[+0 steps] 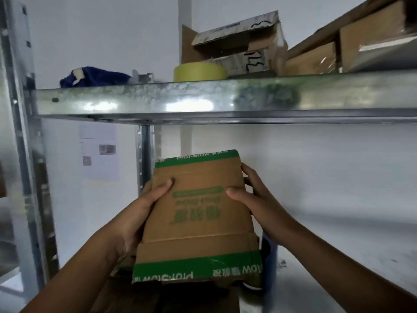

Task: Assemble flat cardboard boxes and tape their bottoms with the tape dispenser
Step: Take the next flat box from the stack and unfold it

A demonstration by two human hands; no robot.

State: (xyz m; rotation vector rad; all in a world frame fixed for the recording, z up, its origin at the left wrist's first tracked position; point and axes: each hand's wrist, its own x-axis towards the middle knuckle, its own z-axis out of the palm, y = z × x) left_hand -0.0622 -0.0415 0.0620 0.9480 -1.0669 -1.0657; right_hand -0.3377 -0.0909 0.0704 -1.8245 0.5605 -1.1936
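Note:
I hold a brown cardboard box (pixel 198 213) with green print and green bands at both ends in front of me, under a metal shelf. My left hand (pixel 144 206) grips its left side, thumb laid over the top face. My right hand (pixel 255 199) grips its right side, thumb on top and fingers behind the edge. The near flaps hang down with a green band. A blue object (pixel 269 256), partly hidden behind the box's lower right corner, may be the tape dispenser; I cannot tell.
A galvanized metal shelf (pixel 225 98) crosses overhead, carrying a yellow tape roll (pixel 199 72), a blue cloth (pixel 94 76), worn cartons (pixel 243 44) and wrapped boxes (pixel 370 39). A shelf upright (pixel 24 154) stands at left. Paper sheets (pixel 100 152) hang on the white wall.

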